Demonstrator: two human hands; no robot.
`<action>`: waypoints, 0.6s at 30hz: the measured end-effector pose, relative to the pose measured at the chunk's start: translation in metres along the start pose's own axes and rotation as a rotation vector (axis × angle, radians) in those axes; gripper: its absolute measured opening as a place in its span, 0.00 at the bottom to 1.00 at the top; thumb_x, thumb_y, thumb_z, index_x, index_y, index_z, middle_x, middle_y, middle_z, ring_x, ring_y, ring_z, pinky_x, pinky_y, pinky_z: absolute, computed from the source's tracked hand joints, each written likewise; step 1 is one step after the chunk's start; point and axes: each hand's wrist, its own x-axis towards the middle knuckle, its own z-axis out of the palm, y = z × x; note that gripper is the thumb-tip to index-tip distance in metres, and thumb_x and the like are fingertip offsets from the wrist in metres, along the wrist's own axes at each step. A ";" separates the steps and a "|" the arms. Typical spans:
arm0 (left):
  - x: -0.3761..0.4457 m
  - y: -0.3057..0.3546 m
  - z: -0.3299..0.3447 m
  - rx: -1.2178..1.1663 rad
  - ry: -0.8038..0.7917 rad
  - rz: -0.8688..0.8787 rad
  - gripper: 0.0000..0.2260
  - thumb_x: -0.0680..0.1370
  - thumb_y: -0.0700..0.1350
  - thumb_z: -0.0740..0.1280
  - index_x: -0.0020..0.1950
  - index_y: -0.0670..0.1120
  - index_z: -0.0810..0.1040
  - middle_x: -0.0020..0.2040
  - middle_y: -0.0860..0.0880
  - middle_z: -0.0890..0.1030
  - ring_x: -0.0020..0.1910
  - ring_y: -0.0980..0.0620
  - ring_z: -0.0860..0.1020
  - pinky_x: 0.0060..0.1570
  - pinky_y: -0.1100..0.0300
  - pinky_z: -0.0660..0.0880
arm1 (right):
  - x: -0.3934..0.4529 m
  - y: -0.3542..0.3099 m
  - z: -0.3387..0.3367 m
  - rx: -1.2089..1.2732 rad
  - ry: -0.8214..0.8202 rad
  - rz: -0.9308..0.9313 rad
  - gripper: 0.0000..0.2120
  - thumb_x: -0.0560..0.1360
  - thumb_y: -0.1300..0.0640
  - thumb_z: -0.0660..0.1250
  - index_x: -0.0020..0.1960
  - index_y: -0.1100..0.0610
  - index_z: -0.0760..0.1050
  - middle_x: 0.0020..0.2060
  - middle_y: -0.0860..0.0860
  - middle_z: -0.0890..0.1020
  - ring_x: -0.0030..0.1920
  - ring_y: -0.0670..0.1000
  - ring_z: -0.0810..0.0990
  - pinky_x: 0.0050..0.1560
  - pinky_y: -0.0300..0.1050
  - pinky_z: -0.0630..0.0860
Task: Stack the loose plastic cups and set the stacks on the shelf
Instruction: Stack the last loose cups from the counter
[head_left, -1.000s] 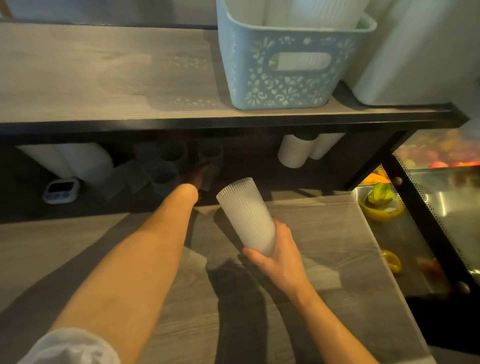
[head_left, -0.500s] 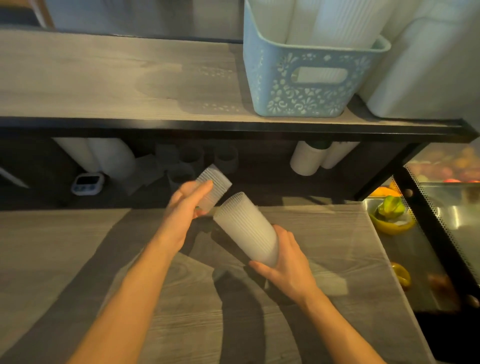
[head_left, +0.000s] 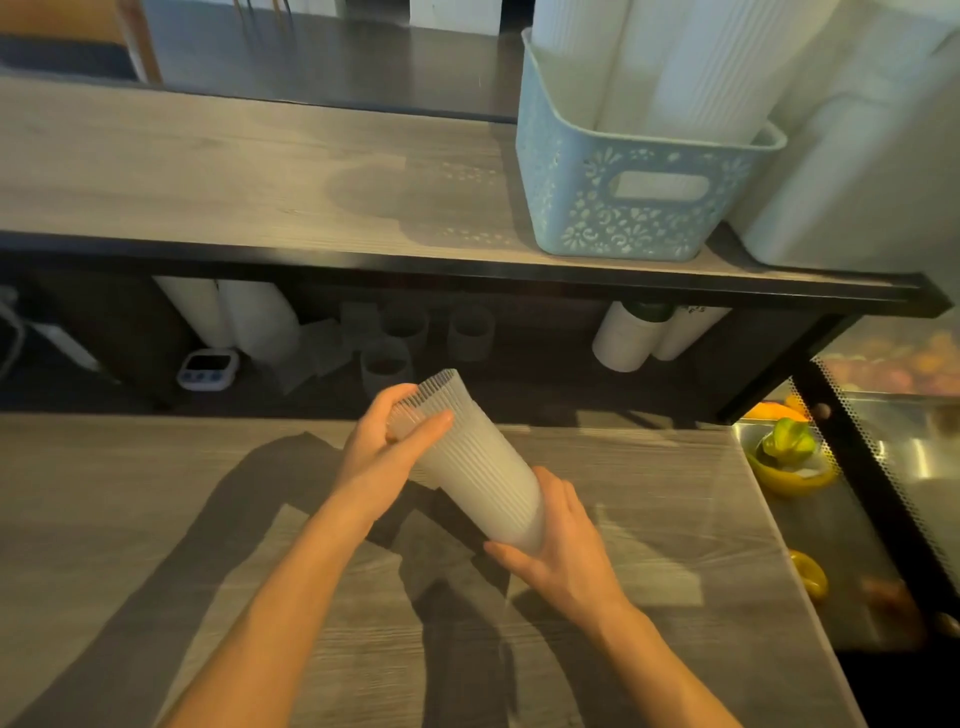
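Head view: cup stack (head_left: 480, 467) tilts, mouth toward eleven o'clock, over the surface (head_left: 156, 519). Right hand (head_left: 558, 551) grips its base; left hand (head_left: 384, 447) grips a cup at its mouth.

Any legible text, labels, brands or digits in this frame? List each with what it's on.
None can be read.
White roll under the shelf: small dark marks near its top, too blurred to read.
Small white timer under the shelf: dark display, no digits legible.
Blue basket: cut-out floral pattern only, no text.
Ribbed cup stack held by left hand and right hand: no print visible.
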 end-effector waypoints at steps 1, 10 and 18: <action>0.000 -0.001 0.000 0.031 -0.022 -0.001 0.28 0.69 0.64 0.72 0.66 0.57 0.72 0.58 0.55 0.77 0.57 0.56 0.75 0.52 0.60 0.72 | 0.000 -0.001 0.001 0.016 0.003 0.004 0.41 0.64 0.36 0.72 0.70 0.45 0.57 0.59 0.43 0.68 0.58 0.46 0.70 0.57 0.50 0.74; -0.010 -0.009 0.003 0.018 -0.225 -0.098 0.39 0.67 0.73 0.66 0.75 0.59 0.65 0.68 0.59 0.69 0.66 0.55 0.70 0.60 0.59 0.70 | 0.000 -0.002 0.004 0.061 0.012 0.022 0.41 0.64 0.36 0.72 0.70 0.45 0.57 0.58 0.43 0.67 0.57 0.46 0.71 0.55 0.47 0.74; 0.078 -0.038 -0.005 0.330 0.377 -0.151 0.28 0.75 0.58 0.70 0.64 0.38 0.73 0.61 0.40 0.76 0.58 0.41 0.76 0.53 0.50 0.73 | 0.006 -0.003 0.007 0.076 0.032 0.054 0.42 0.65 0.37 0.74 0.71 0.45 0.56 0.58 0.40 0.65 0.57 0.44 0.70 0.57 0.48 0.76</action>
